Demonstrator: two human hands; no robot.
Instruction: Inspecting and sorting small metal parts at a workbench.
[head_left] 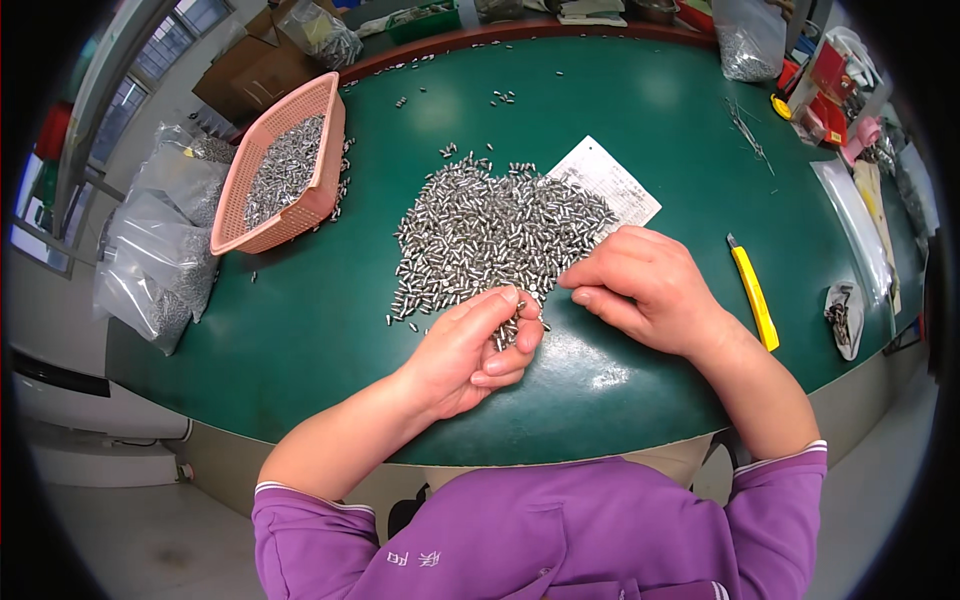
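Small shiny metal cylinders with rounded ends lie in a broad pile (480, 225) on the green table. At the pile's near edge, my left hand (465, 350) is cupped palm up, its fingers curled around several metal cylinders (508, 332). Its thumb presses against the fingers at the top of this handful. My right hand (645, 290) hovers palm down at the near right side of the pile. The thumb and index finger point left with a small gap between them, and no piece shows there; the other fingers are curled underneath, partly hidden.
A pink plastic basket (225, 228) of cylinders stands at left beside clear bags (155, 265). A printed card (625, 190) lies partly under the pile. On the right are a yellow utility knife (755, 300), metal tweezers (748, 130) and a small white pouch (845, 320).
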